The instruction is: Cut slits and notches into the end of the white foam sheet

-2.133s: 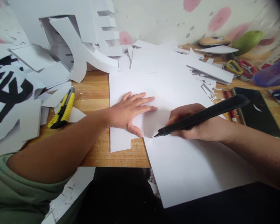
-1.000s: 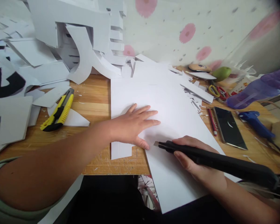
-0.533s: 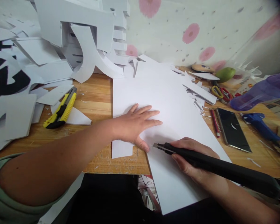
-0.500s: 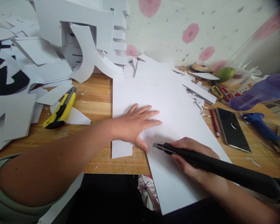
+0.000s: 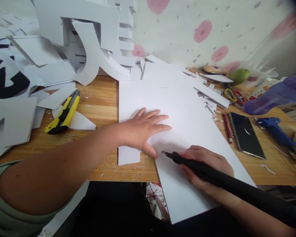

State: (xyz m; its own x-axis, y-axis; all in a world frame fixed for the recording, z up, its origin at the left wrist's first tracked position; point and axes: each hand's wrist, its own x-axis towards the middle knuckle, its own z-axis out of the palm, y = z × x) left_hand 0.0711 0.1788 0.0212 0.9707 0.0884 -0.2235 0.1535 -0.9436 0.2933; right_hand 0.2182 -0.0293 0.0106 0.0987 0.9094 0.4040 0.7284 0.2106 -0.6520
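Observation:
A large white foam board [image 5: 182, 105] lies on the wooden table and juts past its front edge. Pressed flat on it is my left hand [image 5: 143, 131], fingers spread and thumb near the board's cut inner corner. My right hand [image 5: 209, 161] grips a thick black cutting knife [image 5: 246, 191] with a short metal blade at its tip. That blade points left, close to my left thumb and just over the board; whether it touches the surface I cannot tell. The knife's long handle runs back along my right forearm.
On the left lie a yellow box cutter [image 5: 64, 113] and piled white board pieces [image 5: 22, 121]. A white board structure [image 5: 88, 42] stands behind. To the right are a red pencil [image 5: 227, 128], a phone [image 5: 246, 135], a blue glue gun [image 5: 276, 131], scissors [image 5: 230, 95] and a purple bottle [image 5: 273, 95].
My right hand has turned the knife slightly, its handle end dropping lower toward the right. My left hand stays in place on the board. The view has shifted a little.

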